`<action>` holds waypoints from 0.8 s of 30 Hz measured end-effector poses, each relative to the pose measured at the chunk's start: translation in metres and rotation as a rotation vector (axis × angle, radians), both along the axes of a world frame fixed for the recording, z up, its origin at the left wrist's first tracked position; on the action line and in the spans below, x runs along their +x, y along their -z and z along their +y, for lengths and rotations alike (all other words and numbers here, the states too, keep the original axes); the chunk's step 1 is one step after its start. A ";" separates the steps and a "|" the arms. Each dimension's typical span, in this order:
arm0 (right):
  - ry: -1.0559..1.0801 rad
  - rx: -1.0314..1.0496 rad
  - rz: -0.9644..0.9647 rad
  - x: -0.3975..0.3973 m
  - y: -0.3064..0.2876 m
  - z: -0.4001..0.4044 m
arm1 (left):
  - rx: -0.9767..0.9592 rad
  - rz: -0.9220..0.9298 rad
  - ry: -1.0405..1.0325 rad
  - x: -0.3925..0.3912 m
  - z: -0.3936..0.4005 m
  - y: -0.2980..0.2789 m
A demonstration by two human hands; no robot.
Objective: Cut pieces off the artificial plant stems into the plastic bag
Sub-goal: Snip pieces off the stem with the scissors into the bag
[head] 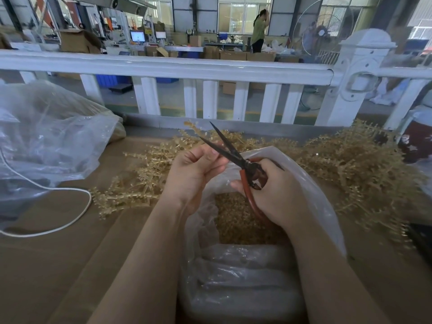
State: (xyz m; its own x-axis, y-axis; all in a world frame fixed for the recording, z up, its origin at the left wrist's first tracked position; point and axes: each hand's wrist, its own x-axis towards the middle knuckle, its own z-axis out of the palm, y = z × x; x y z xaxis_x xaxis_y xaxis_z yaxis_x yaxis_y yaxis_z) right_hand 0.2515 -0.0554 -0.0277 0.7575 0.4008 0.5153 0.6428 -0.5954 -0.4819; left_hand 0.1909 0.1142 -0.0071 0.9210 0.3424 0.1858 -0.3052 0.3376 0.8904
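Gold plastic stem [190, 127] being pinched by left hand [195, 168], poking between gaping scissors [230, 148] blades; right hand [275, 195] curling round orange handles; both hovering over open plastic bag [313, 183] so cuttings are dropping onto cut pieces [236, 220] inside

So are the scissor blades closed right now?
No, the scissors in the right hand have their two blades spread apart in a V above the bag.
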 end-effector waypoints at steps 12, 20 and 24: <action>0.079 -0.006 -0.096 -0.004 -0.002 0.001 | 0.034 -0.020 -0.047 0.002 0.002 0.001; 0.052 -0.022 -0.112 -0.004 -0.002 0.000 | 0.020 -0.012 -0.063 0.001 0.001 -0.001; 0.053 0.010 -0.123 -0.003 -0.001 0.001 | 0.056 -0.022 -0.071 0.000 0.001 -0.001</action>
State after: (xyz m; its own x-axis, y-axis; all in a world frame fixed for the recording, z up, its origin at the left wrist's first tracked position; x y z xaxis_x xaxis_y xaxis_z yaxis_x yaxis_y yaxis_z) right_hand 0.2484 -0.0545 -0.0272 0.7083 0.3563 0.6095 0.6653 -0.6256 -0.4074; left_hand 0.1908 0.1152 -0.0060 0.8904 0.3949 0.2264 -0.3461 0.2644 0.9002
